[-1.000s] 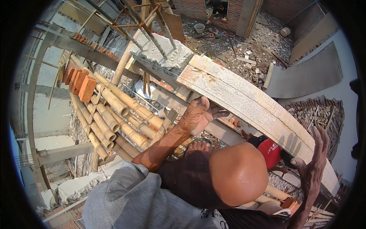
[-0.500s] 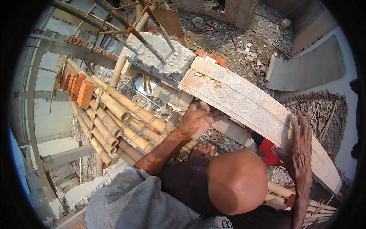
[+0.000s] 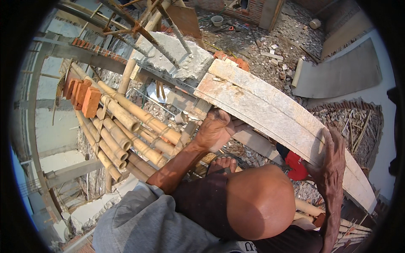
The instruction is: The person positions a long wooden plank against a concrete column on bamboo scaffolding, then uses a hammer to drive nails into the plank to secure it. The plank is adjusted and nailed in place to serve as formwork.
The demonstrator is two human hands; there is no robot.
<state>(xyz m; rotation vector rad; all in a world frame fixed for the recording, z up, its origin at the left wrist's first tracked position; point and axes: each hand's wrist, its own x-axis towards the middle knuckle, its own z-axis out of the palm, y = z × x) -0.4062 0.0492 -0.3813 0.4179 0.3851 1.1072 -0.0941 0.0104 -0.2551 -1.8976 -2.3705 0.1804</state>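
Note:
A long pale board (image 3: 261, 107), rough and scuffed with lengthwise lines, runs slantwise from a concrete column toward the lower right. My left hand (image 3: 215, 130) is at its near edge by the column, fingers curled beneath and partly hidden. Farther right, my right hand (image 3: 331, 156) grips the same edge, fingers bent over the top face and thumb below. The board's upper end lies against the broken concrete top (image 3: 181, 59), from which steel bars (image 3: 168, 50) rise. Part of a bare foot (image 3: 223, 163) shows below my left hand.
Lashed bamboo poles (image 3: 145, 120) form a platform at left, with several orange bricks (image 3: 90, 101) on it. Far below, a person in a red shirt (image 3: 296, 166) is partly hidden by the board. Rubble (image 3: 270, 42), a white bucket (image 3: 217, 21) and a grey sheet (image 3: 337, 76) lie beyond.
The view shifts slightly. Both hands keep their places on the board, which stays against the column. The person in red below has moved a little.

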